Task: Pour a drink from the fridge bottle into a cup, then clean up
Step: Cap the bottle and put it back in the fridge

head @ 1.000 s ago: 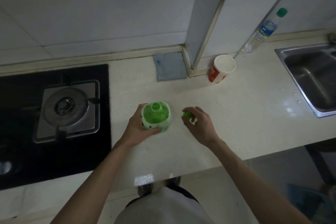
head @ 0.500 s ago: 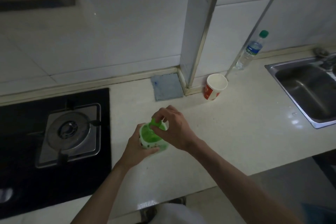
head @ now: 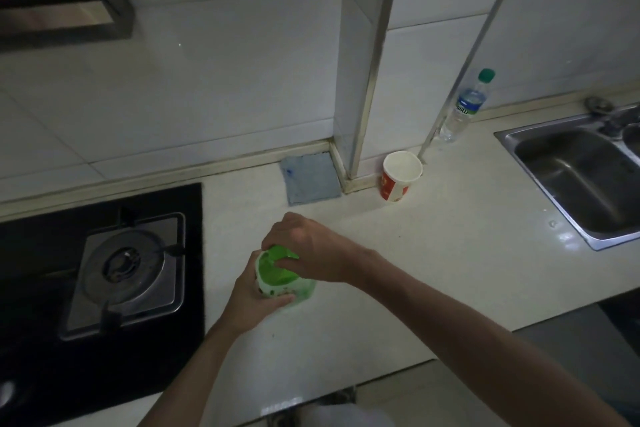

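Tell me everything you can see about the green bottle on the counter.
The green bottle looks like translucent plastic with a pale printed label around its body. It stands roughly upright on the light countertop, right of the gas stove. The left hand wraps around its side, while the right hand covers its top, fingers closed over the neck. The cap is hidden, so whether it is on is unclear.

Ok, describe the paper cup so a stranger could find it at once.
Start at the white pillar jutting from the tiled wall between the stove and the sink. The paper cup stands on the counter at its foot, right of the blue cloth. It is open-topped, white inside and red outside, unlike the capped clear bottle.
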### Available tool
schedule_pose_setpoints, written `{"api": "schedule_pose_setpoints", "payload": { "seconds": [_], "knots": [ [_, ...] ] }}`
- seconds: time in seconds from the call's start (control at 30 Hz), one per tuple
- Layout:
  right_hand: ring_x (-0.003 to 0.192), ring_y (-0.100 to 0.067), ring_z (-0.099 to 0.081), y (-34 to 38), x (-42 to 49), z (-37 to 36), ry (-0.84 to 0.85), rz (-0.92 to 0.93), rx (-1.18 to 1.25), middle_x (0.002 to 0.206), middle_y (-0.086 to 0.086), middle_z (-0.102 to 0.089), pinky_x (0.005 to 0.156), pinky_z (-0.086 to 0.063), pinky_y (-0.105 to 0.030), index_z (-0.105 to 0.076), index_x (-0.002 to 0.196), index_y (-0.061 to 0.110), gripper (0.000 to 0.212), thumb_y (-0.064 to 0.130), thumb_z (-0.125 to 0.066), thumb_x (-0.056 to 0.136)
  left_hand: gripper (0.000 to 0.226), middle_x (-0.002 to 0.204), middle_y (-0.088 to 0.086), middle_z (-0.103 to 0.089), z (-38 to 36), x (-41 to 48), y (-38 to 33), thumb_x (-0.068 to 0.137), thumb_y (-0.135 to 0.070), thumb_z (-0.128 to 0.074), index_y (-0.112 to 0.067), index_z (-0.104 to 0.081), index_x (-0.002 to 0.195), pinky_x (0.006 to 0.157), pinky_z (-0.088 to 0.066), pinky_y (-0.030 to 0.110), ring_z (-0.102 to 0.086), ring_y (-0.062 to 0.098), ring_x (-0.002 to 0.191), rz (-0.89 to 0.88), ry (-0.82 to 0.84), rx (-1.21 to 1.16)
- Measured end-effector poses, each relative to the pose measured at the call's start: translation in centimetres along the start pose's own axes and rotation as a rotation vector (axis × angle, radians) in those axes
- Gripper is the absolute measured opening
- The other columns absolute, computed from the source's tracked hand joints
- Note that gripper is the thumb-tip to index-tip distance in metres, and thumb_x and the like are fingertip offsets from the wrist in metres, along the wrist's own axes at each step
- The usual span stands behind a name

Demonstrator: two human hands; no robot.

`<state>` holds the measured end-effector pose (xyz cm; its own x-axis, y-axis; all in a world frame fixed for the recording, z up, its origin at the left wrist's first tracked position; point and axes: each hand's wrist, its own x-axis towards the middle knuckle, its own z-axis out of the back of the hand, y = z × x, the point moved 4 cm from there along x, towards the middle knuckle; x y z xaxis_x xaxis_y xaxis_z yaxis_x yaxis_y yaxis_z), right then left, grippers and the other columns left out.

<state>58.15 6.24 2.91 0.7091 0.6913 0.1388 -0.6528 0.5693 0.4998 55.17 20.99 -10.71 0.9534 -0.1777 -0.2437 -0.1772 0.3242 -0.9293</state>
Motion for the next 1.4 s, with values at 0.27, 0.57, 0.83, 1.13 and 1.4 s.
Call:
{"api": "schedule_pose_setpoints", "payload": {
  "seconds": [0.27,0.57,0.83,1.13,1.4],
  "knots": [
    [0.105,-0.027,-0.056,0.7,1.4,0.5,0.304,0.139,-0.145,0.115,-0.013,-0.069,0.086,-0.049,-0.034,-0.068,0.114,0.002,0.032,-0.01,-0.06,0.085,0.077,0.108,0.002,-0.071,-0.2,-0.3,-0.1,0.059,-0.001,-0.093,-0.013,-0.053,0.124,0.073,-0.054,0.016,-0.07,0.007,0.095,0.053,-0.017,-0.008],
    [0.083,-0.029,-0.065,1.9,2.6,0.4,0.206,-0.009,-0.544,0.094,-0.012,-0.067,0.062,-0.032,-0.033,-0.064,0.1,0.006,0.04,0.044,-0.05,0.098,0.08,0.105,-0.016,-0.07,-0.3,-0.6,-0.7,0.061,-0.002,-0.092,-0.029,-0.049,0.123,0.074,-0.053,0.014,-0.067,0.0,0.098,0.065,-0.013,-0.002],
    [0.088,-0.024,-0.064,2.4,3.1,0.5,0.176,-0.043,-0.604,0.099,-0.007,-0.066,0.064,-0.035,-0.031,-0.062,0.105,0.011,0.044,0.05,-0.04,0.101,0.077,0.112,-0.008,-0.067,-0.2,-0.7,-0.9,0.062,-0.004,-0.091,-0.033,-0.049,0.119,0.073,-0.055,0.016,-0.067,0.005,0.102,0.094,-0.004,-0.013],
    [0.078,-0.012,-0.052,2.8,2.8,-0.5,0.379,0.163,-0.5,0.103,-0.003,-0.061,0.066,-0.042,-0.023,-0.065,0.116,0.012,0.023,0.014,-0.063,0.094,0.081,0.109,-0.011,-0.064,-0.3,-0.8,-1.0,0.066,-0.006,-0.09,-0.027,-0.045,0.13,0.068,-0.053,0.01,-0.065,-0.011,0.092,0.126,0.005,0.007],
    [0.09,-0.021,-0.055,2.4,2.5,-0.1,0.483,0.349,-0.503,0.096,-0.006,-0.065,0.064,-0.033,-0.026,-0.07,0.095,0.008,0.012,0.002,-0.061,0.09,0.085,0.112,-0.015,-0.063,-0.4,-0.8,-0.7,0.064,-0.005,-0.09,-0.026,-0.045,0.133,0.068,-0.051,0.007,-0.062,-0.016,0.093,0.119,0.001,0.016]
  ]
}}
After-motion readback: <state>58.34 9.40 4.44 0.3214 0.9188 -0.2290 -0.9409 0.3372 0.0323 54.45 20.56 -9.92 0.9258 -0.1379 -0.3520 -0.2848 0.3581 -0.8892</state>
